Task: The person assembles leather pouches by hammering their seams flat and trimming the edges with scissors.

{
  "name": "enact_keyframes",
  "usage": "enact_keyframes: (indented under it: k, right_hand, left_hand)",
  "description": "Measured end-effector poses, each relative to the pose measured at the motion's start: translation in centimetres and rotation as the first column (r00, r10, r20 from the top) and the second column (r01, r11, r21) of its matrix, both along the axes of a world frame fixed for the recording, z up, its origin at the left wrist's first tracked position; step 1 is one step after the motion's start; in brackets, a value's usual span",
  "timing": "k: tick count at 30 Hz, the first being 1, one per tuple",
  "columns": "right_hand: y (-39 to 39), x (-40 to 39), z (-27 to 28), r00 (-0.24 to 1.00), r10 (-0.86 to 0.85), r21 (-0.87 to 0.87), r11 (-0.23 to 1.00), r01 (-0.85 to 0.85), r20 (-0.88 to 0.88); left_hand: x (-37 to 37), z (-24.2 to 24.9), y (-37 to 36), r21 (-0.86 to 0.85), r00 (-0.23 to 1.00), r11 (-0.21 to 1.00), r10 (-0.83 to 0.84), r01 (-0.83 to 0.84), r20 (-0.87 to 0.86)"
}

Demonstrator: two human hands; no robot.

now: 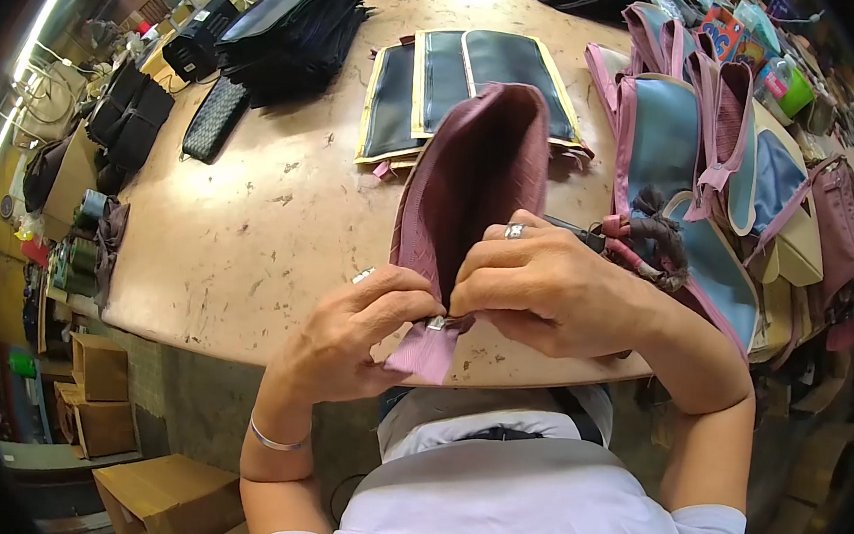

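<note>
A mauve zip pouch (417, 201) stands upright at the table's near edge, its mouth gaping toward me. My left hand (347, 326) pinches the pouch's lower left edge, beside a small metal zipper slider (436, 323). A pink fabric tab (425, 355) hangs below the slider. My right hand (556, 287) is closed on the right edge of the same opening, its fingertips close to the slider. What lies right between the fingertips is hidden. Just beyond my right wrist lies a tool with cloth-wrapped handles (649, 246), partly covered by the arm.
Flat dark panels with yellow edging (508, 68) lie behind the pouch. Blue and pink pouch pieces (659, 125) are heaped at the right. A stack of black pieces (290, 35) and a dark textured case (216, 120) sit at the left. Cardboard boxes (168, 493) stand on the lower left.
</note>
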State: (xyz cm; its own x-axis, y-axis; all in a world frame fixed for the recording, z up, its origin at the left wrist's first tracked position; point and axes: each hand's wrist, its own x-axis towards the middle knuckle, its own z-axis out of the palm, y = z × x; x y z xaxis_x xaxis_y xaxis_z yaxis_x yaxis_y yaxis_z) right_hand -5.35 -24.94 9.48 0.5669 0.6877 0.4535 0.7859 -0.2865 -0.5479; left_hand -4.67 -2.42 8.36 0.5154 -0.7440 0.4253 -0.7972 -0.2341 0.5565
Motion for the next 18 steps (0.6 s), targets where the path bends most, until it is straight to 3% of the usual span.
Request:
enact_keyframes:
  k: [5, 7, 13, 18]
  right_hand:
    - [-1.1, -0.3, 0.3, 0.987, 0.101, -0.037, 0.994, -0.107, -0.121]
    - [-1.0, -0.4, 0.2, 0.982, 0.065, -0.007, 0.998, -0.068, -0.179]
    - [-0.4, -0.7, -0.3, 0.986, 0.003, -0.005, 1.000, -0.004, -0.165]
    - [-0.5, -0.4, -0.5, 0.972, 0.025, 0.015, 1.000, -0.022, -0.236]
  left_hand:
    - [-0.6, -0.3, -0.1, 0.052, 0.993, 0.999, 0.004, -0.010, 0.117]
    - [-0.6, -0.4, -0.3, 0.044, 0.988, 0.999, 0.003, -0.010, 0.157]
    - [-0.9, -1.9, -1.1, -0.210, 1.000, 0.978, -0.009, 0.006, -0.011]
    - [-0.3, -2.5, -1.4, -0.239, 0.998, 0.969, -0.059, 0.055, -0.012]
